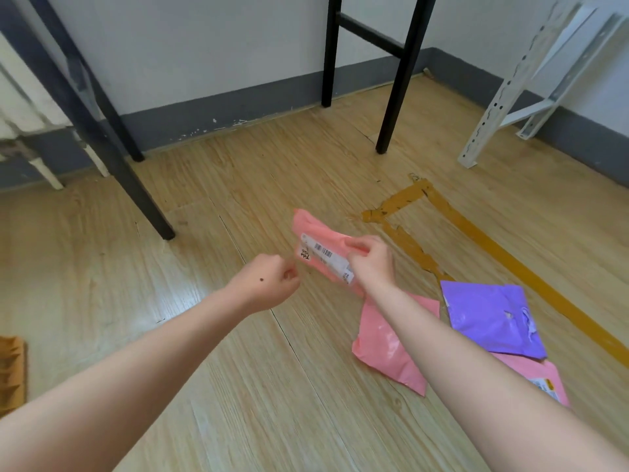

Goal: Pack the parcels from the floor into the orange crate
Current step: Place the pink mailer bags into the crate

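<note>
Currently: pink plastic mailer parcel with a white barcode label (318, 238), up off the pale wood-pattern floor (238, 386). My right hand (371, 264) pinches its near end, fingers curled round the plastic. My left hand (269, 284) is just beside its left edge, fingers curled in, holding nothing. On the floor under my right forearm: flat pink mailer (391, 345), purple mailer (490, 318) overlapping a labelled pink one (548, 379). Orange ribbed crate corner (10, 369) at far left.

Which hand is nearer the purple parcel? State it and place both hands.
Right. The right hand, gripping a labelled pink parcel, sits up and left of the purple parcel; the left hand is farther left, beyond the right one.
</note>
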The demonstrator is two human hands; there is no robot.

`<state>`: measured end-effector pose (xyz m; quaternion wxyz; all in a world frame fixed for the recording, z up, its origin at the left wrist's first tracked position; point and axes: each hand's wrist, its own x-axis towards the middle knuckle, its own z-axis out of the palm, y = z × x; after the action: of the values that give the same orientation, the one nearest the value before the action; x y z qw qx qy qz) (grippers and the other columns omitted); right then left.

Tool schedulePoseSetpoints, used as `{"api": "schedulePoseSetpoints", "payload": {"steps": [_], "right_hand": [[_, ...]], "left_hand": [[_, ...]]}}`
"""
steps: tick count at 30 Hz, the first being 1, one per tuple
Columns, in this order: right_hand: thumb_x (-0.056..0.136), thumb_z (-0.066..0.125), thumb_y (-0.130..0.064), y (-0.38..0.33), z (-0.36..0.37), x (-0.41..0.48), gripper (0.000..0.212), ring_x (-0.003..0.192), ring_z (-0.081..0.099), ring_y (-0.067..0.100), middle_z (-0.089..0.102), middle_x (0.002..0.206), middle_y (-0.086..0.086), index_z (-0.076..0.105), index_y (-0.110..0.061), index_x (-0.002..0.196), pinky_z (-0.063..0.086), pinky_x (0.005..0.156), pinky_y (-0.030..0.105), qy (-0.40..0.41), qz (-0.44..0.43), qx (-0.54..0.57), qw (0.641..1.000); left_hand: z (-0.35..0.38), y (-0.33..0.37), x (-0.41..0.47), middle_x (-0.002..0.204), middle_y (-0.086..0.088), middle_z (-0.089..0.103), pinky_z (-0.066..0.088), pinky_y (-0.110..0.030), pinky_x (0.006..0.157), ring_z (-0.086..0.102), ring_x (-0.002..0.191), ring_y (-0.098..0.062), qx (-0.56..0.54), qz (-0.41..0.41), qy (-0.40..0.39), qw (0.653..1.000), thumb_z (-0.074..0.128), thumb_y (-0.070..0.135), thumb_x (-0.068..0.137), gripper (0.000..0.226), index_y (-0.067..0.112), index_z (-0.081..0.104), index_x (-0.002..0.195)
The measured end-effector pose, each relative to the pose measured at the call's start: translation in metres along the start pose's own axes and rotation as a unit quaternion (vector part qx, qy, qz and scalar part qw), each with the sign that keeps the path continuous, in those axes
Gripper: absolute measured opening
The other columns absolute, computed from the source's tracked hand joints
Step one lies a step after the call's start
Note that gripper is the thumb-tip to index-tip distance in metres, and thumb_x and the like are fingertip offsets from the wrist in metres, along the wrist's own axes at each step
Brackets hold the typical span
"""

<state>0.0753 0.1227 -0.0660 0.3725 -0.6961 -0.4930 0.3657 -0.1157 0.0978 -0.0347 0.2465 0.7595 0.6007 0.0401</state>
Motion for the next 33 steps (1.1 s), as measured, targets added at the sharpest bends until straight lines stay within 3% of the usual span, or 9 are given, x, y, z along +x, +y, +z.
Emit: {"api": "schedulePoseSetpoints", "payload": {"steps": [3,10,13,17,19,23,28,31,33], "right_hand": [[0.087,0.067,-0.016,-0.025,0.005,-0.013,0.011,0.101,0.051,0.008,0.055,0.110,-0.003,0.072,-0.015,0.096,0.037,0.087,0.021,-0.043,-0.032,0.023,0.998],[0.078,0.061,0.009,-0.078,0.050,-0.040,0.028,0.087,0.060,0.025,0.061,0.102,0.009,0.064,-0.011,0.099,0.050,0.064,0.027,-0.138,0.008,0.131,0.982],[0.081,0.055,0.012,-0.096,0.070,-0.058,0.029,0.071,0.060,0.018,0.060,0.099,0.009,0.059,-0.009,0.100,0.050,0.045,0.020,-0.170,0.026,0.179,0.969],[0.084,0.052,0.013,-0.118,0.091,-0.082,0.028,0.072,0.063,0.018,0.058,0.097,0.005,0.054,-0.009,0.103,0.058,0.060,0.036,-0.214,0.046,0.192,0.957],[0.084,0.048,0.014,-0.130,0.100,-0.095,0.030,0.073,0.063,0.019,0.057,0.097,0.007,0.052,-0.008,0.103,0.059,0.055,0.034,-0.231,0.055,0.214,0.948],[0.084,0.047,0.018,-0.161,0.120,-0.117,0.028,0.085,0.062,0.028,0.057,0.099,0.011,0.052,-0.009,0.092,0.058,0.060,0.040,-0.250,0.046,0.223,0.941],[0.082,0.051,0.018,-0.203,0.140,-0.155,0.030,0.085,0.062,0.029,0.056,0.106,0.015,0.051,-0.012,0.084,0.058,0.057,0.037,-0.292,0.028,0.225,0.929],[0.079,0.053,0.019,-0.221,0.146,-0.178,0.035,0.084,0.062,0.022,0.051,0.110,0.010,0.048,-0.011,0.096,0.060,0.059,0.036,-0.312,-0.006,0.209,0.927],[0.077,0.056,0.018,-0.231,0.147,-0.190,0.053,0.087,0.062,0.018,0.051,0.109,0.009,0.041,-0.014,0.116,0.060,0.058,0.032,-0.316,-0.044,0.183,0.930]], "left_hand": [[-0.019,-0.012,-0.020,0.119,-0.005,0.061,0.045,-0.030,0.086,0.057,0.108,-0.023,0.052,-0.019,-0.036,0.998,0.050,0.030,0.092,0.033,0.015,0.061,0.119],[-0.053,-0.039,-0.083,0.140,-0.014,0.047,0.041,-0.032,0.095,0.046,0.127,-0.027,-0.033,-0.175,-0.009,0.984,0.052,0.026,0.094,0.057,0.009,0.032,0.144],[-0.068,-0.060,-0.107,0.133,-0.018,0.046,0.040,-0.029,0.077,0.051,0.112,-0.028,-0.117,-0.249,0.084,0.958,0.058,0.030,0.091,0.067,0.006,0.025,0.144],[-0.093,-0.092,-0.132,0.134,-0.011,0.049,0.048,-0.035,0.086,0.053,0.116,-0.028,-0.251,-0.332,0.177,0.892,0.065,0.043,0.084,0.082,0.007,0.023,0.146],[-0.102,-0.101,-0.148,0.130,-0.010,0.054,0.050,-0.042,0.094,0.058,0.112,-0.026,-0.323,-0.328,0.211,0.862,0.068,0.045,0.082,0.078,0.009,0.034,0.143],[-0.114,-0.105,-0.184,0.111,-0.007,0.067,0.054,-0.037,0.087,0.065,0.099,-0.021,-0.403,-0.271,0.275,0.829,0.068,0.030,0.087,0.041,0.005,0.060,0.119],[-0.135,-0.115,-0.221,0.101,-0.011,0.071,0.056,-0.043,0.085,0.068,0.097,-0.028,-0.441,-0.233,0.368,0.785,0.066,0.015,0.088,0.014,0.008,0.067,0.100],[-0.140,-0.124,-0.239,0.100,-0.015,0.071,0.054,-0.050,0.089,0.068,0.097,-0.033,-0.476,-0.226,0.420,0.739,0.065,0.016,0.089,0.012,0.006,0.068,0.096],[-0.140,-0.131,-0.250,0.100,-0.014,0.071,0.053,-0.050,0.090,0.068,0.097,-0.030,-0.493,-0.243,0.445,0.707,0.064,0.021,0.090,0.016,0.006,0.067,0.096]]}}
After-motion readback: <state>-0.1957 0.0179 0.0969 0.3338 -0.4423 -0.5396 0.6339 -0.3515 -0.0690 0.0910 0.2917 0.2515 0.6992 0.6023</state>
